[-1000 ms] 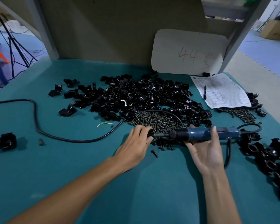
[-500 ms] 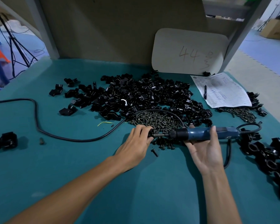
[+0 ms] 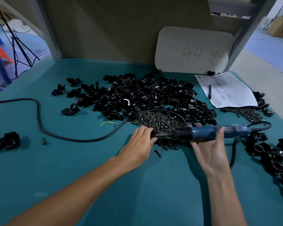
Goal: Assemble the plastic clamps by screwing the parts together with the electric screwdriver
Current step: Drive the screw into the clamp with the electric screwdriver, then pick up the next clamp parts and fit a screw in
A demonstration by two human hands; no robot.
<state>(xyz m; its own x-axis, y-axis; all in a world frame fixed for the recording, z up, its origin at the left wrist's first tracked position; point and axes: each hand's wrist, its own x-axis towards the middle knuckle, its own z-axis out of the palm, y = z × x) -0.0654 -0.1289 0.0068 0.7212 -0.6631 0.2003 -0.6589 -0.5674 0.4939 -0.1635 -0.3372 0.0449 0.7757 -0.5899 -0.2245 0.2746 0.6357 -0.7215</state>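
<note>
Electric screwdriver is staying put at 3 o'clock: my right hand is gripping it, left hand pinching its bit; I'm judging loading unfinished.

Electric screwdriver: blue body, black nose, lying level, bit pointing left, held across the fingers of the right hand, which is palm up with the thumb over the top. Its black cord loops off to the left across the table. Left hand has its fingers curled at the bit tip; what they hold is hidden. Dark screw pile lies just behind the bit. One loose screw is near the left hand. Big heap of black clamp parts sits behind the screws. More black clamps are at the right edge.
</note>
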